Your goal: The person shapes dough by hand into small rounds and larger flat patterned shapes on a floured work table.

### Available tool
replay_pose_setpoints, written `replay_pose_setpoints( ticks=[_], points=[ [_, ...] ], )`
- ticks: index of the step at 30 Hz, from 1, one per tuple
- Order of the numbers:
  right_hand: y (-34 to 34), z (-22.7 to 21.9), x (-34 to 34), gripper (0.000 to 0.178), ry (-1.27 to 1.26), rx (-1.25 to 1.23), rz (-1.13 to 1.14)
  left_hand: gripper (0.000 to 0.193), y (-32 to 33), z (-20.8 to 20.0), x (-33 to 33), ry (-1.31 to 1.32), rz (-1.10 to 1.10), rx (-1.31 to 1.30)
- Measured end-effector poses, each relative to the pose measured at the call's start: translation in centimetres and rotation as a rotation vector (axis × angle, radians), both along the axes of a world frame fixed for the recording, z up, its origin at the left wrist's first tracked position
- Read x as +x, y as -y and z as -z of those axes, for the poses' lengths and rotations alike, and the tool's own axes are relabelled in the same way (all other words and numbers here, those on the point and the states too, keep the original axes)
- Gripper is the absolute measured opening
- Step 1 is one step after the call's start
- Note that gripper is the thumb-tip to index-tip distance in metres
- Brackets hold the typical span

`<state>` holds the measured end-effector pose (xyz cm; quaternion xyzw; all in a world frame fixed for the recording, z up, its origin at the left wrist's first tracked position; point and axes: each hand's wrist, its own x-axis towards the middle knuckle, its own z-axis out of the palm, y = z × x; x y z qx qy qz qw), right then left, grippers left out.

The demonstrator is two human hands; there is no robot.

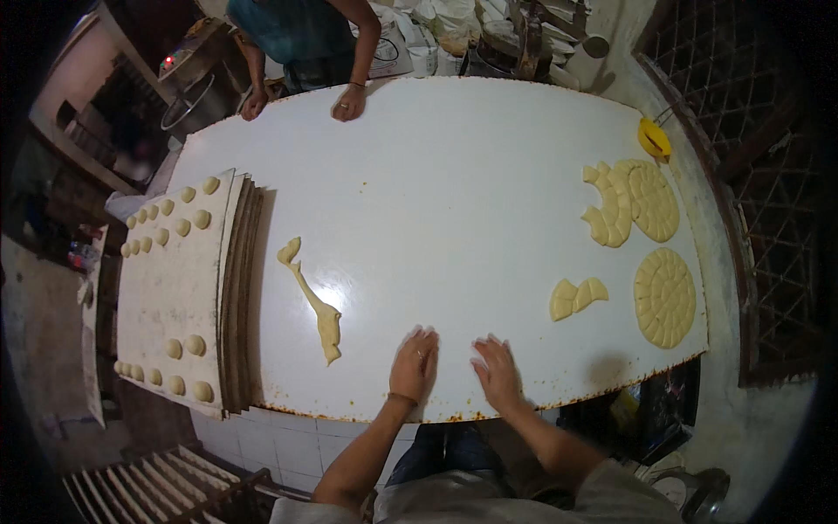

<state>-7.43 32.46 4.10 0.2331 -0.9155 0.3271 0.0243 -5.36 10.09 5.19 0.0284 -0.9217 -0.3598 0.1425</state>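
Note:
Both my hands are low over the near edge of the white table. My left hand has its fingers stretched forward and rests on or just above the surface; what lies under the palm, if anything, is hidden. To its right, my right hand has its fingers apart, and no held thing shows. Left of my hands lies a long, stretched strip of dough. Two small joined dough pieces lie right of my right hand, beside a scored round of dough.
Stacked wooden boards at the left carry several dough balls. Another scored dough round and a partly cut one lie at the far right, near a yellow scoop-like thing. Across the table, another person's hands rest on its edge.

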Motion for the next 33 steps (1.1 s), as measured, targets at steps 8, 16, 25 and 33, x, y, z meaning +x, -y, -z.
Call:
replay_pose_setpoints(
  ticks=[8,16,25,33],
  points=[
    [-3.0,-0.1,-4.5,0.035,0.002,-0.018,0.103,0.026,2.8,4.5,0.4,-0.037,0.091,-0.107],
    [-8.7,3.4,-1.4,0.036,0.148,0.003,0.092,0.018,5.5,3.4,4.7,-0.031,0.124,-0.094],
    [-9.2,4.6,0.5,0.032,0.146,0.004,-0.031,0.026,6.8,3.7,8.1,-0.001,0.21,-0.047],
    [-4.8,3.1,2.3,0.03,0.11,-0.001,-0.006,0.024,4.0,3.3,8.6,-0.083,0.027,0.125]
  ],
)
